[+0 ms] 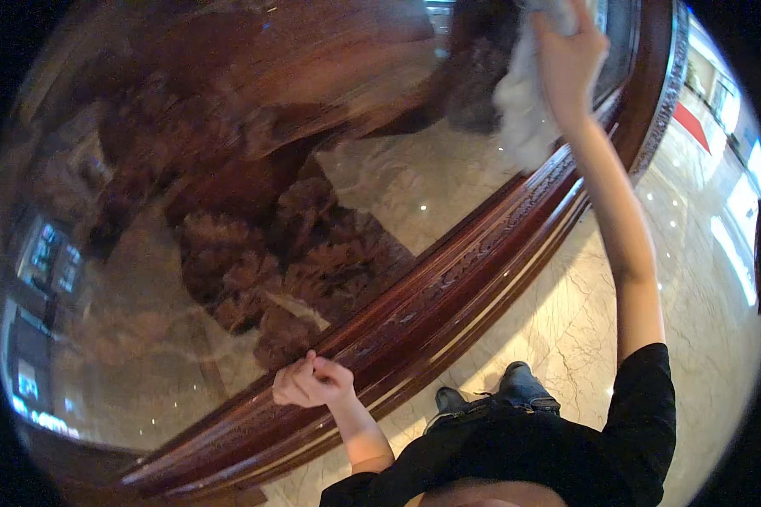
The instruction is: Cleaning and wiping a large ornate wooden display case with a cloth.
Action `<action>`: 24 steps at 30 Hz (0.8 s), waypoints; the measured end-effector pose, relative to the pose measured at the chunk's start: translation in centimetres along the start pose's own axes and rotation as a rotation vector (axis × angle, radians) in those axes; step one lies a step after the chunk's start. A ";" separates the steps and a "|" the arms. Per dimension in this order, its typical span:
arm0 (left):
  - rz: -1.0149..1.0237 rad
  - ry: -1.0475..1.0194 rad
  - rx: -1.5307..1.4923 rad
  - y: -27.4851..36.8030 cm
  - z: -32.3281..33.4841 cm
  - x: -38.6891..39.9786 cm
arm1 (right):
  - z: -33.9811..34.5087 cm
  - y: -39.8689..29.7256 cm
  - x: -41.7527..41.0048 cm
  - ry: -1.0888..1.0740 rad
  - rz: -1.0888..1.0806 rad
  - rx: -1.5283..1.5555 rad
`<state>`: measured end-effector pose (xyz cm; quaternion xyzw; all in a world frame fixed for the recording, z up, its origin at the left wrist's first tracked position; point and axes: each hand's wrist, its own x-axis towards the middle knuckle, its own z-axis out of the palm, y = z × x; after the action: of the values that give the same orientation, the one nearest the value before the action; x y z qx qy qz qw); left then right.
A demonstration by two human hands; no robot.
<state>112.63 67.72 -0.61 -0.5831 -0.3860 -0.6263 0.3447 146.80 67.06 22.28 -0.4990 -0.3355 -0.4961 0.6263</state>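
A whitish cloth (525, 104) is in my right hand (571, 63), at the upper right, against a large glossy glass-like panel (380, 171). Part of the cloth bunches below the fingers and hangs towards the panel's carved wooden frame (431, 279). My left hand (314, 381) is curled into a loose fist with nothing visible in it. It appears over the reddish-brown frame's lower stretch; whether it touches the wood I cannot tell. Dark carved wood shapes (292, 253) show in the panel, and I cannot tell whether they lie behind it or are mirrored.
Polished marble floor (564, 304) stretches along the frame and to the right, under my shoes (520, 380). A red strip (692, 128) lies on the floor at the far right. Bright window-like reflections (51, 253) show in the panel's left part.
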 end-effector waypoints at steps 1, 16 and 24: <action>0.008 0.029 0.014 -0.2 0.1 0.0 | -0.8 -2.8 -1.4 -0.259 0.183 0.234; -0.191 -0.083 0.024 0.8 0.0 -0.5 | -1.4 8.1 -1.4 -0.246 -0.843 0.368; -0.178 -0.315 -0.026 11.9 1.7 -0.3 | -4.5 29.0 -4.5 -0.293 -0.281 0.074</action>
<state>123.95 63.73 0.06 -0.6417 -0.4774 -0.5602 0.2157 172.93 64.32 8.48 -0.4907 -0.5072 -0.4881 0.5135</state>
